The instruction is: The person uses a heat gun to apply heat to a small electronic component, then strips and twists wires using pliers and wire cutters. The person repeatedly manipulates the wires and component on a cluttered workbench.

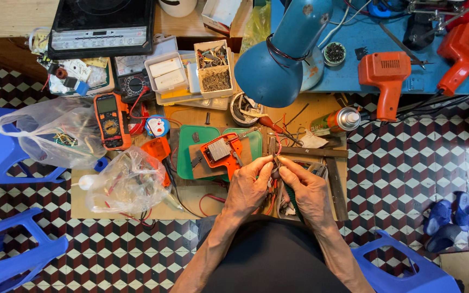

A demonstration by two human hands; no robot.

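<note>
Thin red wire (279, 147) pinched between fingertips of left hand (247, 188) and right hand (309, 191), beside boxy orange casing (221, 152).

One head-worn camera looks straight down from above the seated person, fairly near. The cluttered desk (202, 195) fills the middle; the blue lamp (280, 59) rises toward twelve o'clock, the forearms enter from six o'clock.

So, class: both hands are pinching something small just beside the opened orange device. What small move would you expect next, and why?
Probably a short carry toward the opened orange device. The left hand and right hand meet fingertip to fingertip around a small part with a red wire, too small to identify. The device lies open just ahead of the left hand, its insides exposed, so the part likely belongs there.
</note>
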